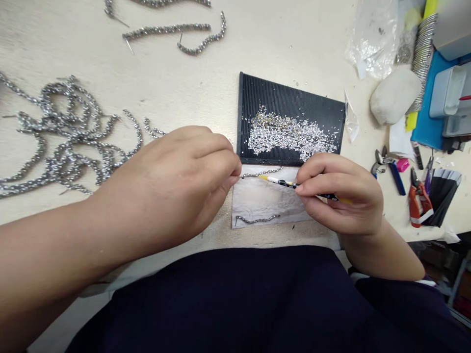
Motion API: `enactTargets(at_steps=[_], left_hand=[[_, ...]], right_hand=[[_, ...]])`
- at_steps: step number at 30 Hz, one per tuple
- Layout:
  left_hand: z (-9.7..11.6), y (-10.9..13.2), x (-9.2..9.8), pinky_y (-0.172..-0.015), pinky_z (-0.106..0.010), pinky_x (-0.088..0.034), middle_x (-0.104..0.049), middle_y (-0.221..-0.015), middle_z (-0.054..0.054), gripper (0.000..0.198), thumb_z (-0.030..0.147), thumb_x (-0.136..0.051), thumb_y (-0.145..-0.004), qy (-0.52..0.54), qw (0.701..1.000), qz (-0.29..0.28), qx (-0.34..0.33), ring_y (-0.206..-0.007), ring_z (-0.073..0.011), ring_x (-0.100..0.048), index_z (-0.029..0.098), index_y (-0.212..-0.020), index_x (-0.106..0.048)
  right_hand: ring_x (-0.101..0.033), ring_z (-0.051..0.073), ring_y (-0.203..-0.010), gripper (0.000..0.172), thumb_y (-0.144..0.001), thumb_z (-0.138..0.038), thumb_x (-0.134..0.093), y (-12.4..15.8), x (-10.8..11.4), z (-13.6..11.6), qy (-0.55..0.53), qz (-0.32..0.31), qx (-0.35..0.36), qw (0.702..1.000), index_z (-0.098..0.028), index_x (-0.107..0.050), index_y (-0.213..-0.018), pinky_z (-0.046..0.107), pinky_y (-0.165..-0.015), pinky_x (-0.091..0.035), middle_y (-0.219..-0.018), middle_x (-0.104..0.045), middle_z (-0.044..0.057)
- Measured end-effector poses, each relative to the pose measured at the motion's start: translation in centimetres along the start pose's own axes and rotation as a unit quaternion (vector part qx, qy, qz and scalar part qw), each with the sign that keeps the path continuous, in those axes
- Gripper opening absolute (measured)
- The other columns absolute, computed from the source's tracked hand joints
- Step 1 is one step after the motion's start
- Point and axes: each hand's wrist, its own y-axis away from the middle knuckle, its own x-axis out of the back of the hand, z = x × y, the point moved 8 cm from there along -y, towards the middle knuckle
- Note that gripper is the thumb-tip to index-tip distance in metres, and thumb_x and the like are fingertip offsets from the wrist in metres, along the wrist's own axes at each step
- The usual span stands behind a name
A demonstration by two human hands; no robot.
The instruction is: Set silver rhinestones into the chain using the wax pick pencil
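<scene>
Strand [263, 173] between the pinching left hand [195, 179] and a patterned pencil [285, 183]

Closest in is the person's dark garment [235, 294]. Just beyond it, a second strand [257, 220] lies near the front edge of a pale sheet [287, 206]. Above that, the left hand has its fingertips closed together at the first strand's left end and appears to pinch it, though the knuckles hide most of the hold. The right hand [342, 191] grips the pencil between thumb and fingers, its yellow tip close to the strand; whether it touches cannot be told. The strand rests along the sheet's far side, just in front of a black ribbed tray [290, 93].

It should prove light and limp, bending easily, with a bumpy, glittering surface that could shed stones if squeezed along its length. The end near the left fingertips looks the safest place to take hold.

In the tray lie tiny loose stones [283, 139], likely slippery and quick to scatter. Leftward on the desk [184, 88] sprawls a heap of similar strands [88, 137]; well off to the right are orange-handled pliers [415, 203]. Farther out sit a whitish lump [395, 96], more strands [167, 30] and a clear plastic bag [373, 37].
</scene>
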Motion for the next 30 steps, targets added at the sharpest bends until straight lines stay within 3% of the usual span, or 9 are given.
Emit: enactTargets(at_steps=[4,10,12,22,26,30], left_hand=[[-0.2,-0.2,-0.3,-0.091,-0.040,-0.057,-0.075,-0.094,-0.007,0.038,0.027,-0.041,-0.112,0.003,1.000,-0.009,0.007,-0.090,-0.0258,-0.070,0.020,-0.092,-0.072],[-0.1,-0.4,0.0,-0.093,-0.040,-0.057,-0.075,-0.096,-0.007,0.039,0.029,-0.040,-0.113,0.001,1.000,-0.007,0.011,-0.093,-0.0260,-0.070,0.020,-0.094,-0.073],[-0.1,-0.3,0.1,-0.094,-0.040,-0.057,-0.075,-0.095,-0.007,0.038,0.028,-0.041,-0.113,0.000,1.000,-0.007,0.014,-0.093,-0.0260,-0.070,0.020,-0.094,-0.073],[0.0,-0.2,-0.1,-0.091,-0.039,-0.056,-0.074,-0.095,-0.007,0.035,0.026,-0.043,-0.114,-0.009,1.000,0.004,-0.011,-0.090,-0.0256,-0.069,0.019,-0.094,-0.071],[0.0,-0.1,0.1,-0.091,-0.039,-0.057,-0.074,-0.096,-0.006,0.033,0.026,-0.043,-0.114,-0.012,1.000,0.002,-0.016,-0.091,-0.0255,-0.069,0.020,-0.096,-0.070],[0.1,0.2,0.5,-0.090,-0.040,-0.058,-0.073,-0.097,-0.007,0.027,0.024,-0.047,-0.114,-0.021,0.999,0.009,-0.032,-0.092,-0.0258,-0.069,0.018,-0.098,-0.068]], right_hand=[[-0.078,0.018,-0.081,0.029,-0.088,-0.001,-0.074,0.0,0.2,0.1,-0.011,0.010,0.008,1.000,-0.024,-0.077,-0.105,0.029,-0.065,-0.064,-0.093,-0.077,0.004],[-0.077,0.020,-0.082,0.027,-0.089,-0.006,-0.079,0.5,1.7,1.2,0.046,0.138,-0.027,0.989,-0.027,-0.080,-0.106,0.035,-0.067,-0.065,-0.091,-0.080,0.003],[-0.076,0.021,-0.084,0.026,-0.091,-0.007,-0.078,0.6,1.7,1.5,0.058,0.150,-0.043,0.986,-0.028,-0.080,-0.106,0.037,-0.068,-0.065,-0.093,-0.080,0.004],[-0.077,0.021,-0.086,0.025,-0.090,-0.006,-0.079,0.6,1.7,1.3,0.031,0.145,-0.033,0.988,-0.026,-0.080,-0.106,0.037,-0.073,-0.067,-0.093,-0.079,0.003],[-0.077,0.018,-0.083,0.025,-0.089,-0.002,-0.079,0.2,0.9,0.5,-0.018,0.077,-0.005,0.997,-0.021,-0.079,-0.106,0.032,-0.070,-0.065,-0.092,-0.078,0.005],[-0.077,0.018,-0.082,0.028,-0.091,-0.003,-0.077,0.1,0.3,0.4,-0.023,0.027,-0.010,0.999,-0.024,-0.078,-0.110,0.031,-0.067,-0.066,-0.095,-0.078,0.005]])
